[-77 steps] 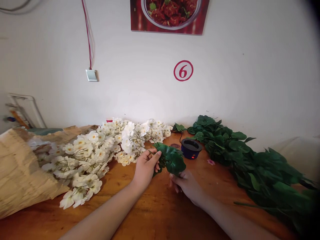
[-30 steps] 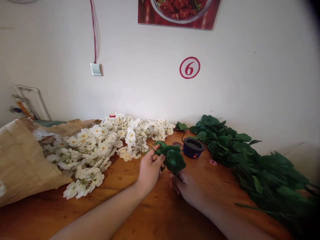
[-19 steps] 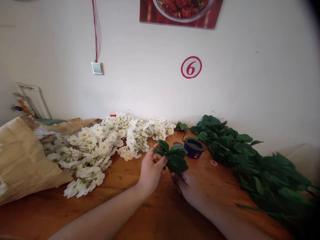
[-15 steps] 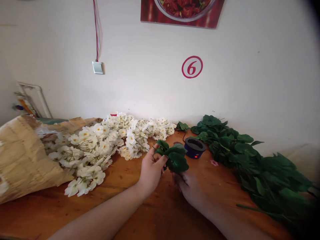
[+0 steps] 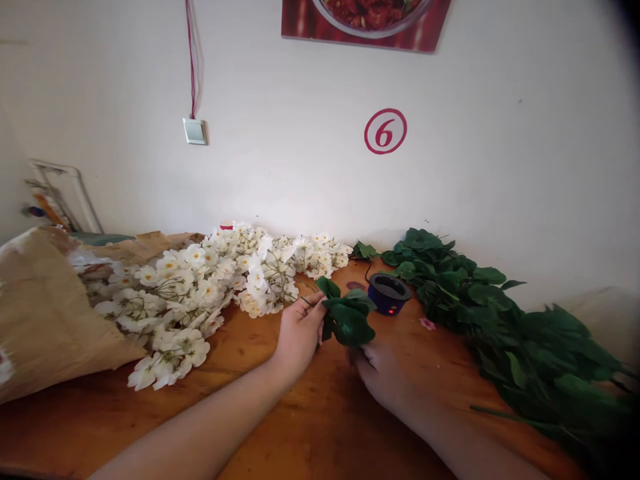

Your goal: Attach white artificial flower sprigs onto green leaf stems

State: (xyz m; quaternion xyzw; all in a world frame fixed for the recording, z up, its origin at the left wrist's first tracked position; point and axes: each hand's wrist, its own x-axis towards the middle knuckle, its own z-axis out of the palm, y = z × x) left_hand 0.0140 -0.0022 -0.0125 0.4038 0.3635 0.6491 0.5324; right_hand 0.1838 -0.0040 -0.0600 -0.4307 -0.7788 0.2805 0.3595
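Between my hands is a small sprig of green artificial leaves (image 5: 351, 323), held above the wooden table (image 5: 310, 413). My left hand (image 5: 301, 328) pinches its stem at the left end, fingers closed. Just below and right of the leaves is my right hand (image 5: 377, 373), its fingers curled and partly smeared by motion; whether they grip anything is hidden. Beyond the sprig stands a round dark blue pot (image 5: 389, 308) with a dark basin on top and a lit red light on its front.
White artificial flowers (image 5: 200, 280) spread across the left and back, spilling from a brown paper bag (image 5: 65, 333). A long heap of green leaf stems (image 5: 480, 313) runs along the right. A small pink flower (image 5: 427, 324) lies near the pot. The wall (image 5: 280, 153) rises behind.
My left fingers have closed in on the stem, and the leaves have turned slightly. My right hand stays in nearly the same place, still blurred.
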